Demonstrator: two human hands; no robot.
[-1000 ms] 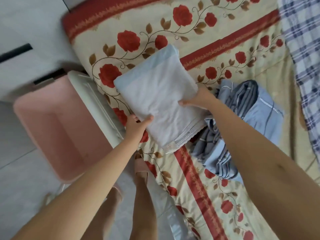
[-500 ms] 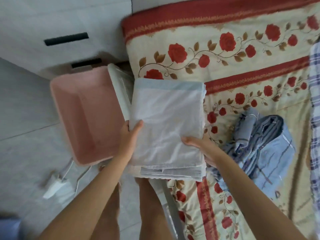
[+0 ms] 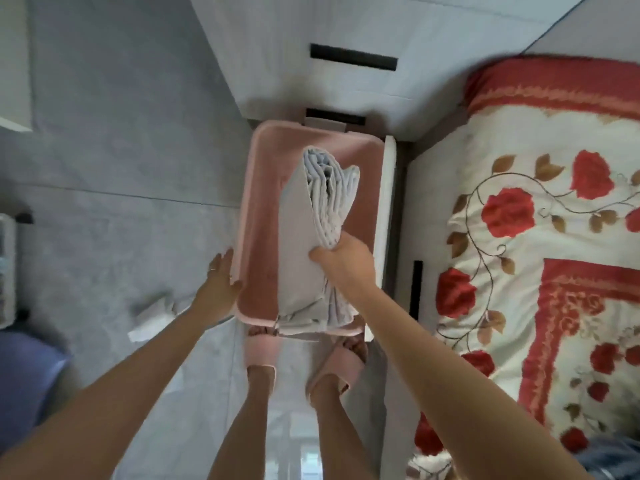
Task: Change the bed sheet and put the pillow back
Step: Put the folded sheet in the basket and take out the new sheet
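Observation:
A folded pale sheet (image 3: pixel 299 237) hangs over the pink bin (image 3: pixel 258 188) that stands on the floor beside the bed. My right hand (image 3: pixel 344 259) grips the sheet near its folded edge, thumb on the left side. My left hand (image 3: pixel 220 277) rests with straight fingers against the bin's left rim. The bed (image 3: pixel 540 237) on the right is covered with a cream spread printed with red roses and red borders.
A white cabinet (image 3: pixel 329 84) with dark slot handles stands behind the bin. A white panel (image 3: pixel 388 209) leans between bin and bed. My feet in pink slippers (image 3: pixel 332 362) stand just before the bin. White plug and cord (image 3: pixel 152 313) lie on the grey floor. Blue cloth (image 3: pixel 613 455) at bottom right.
The folded sheet went from the bed leftward over the pink bin. My left hand let go of it and now touches the bin's rim; my right hand alone holds it.

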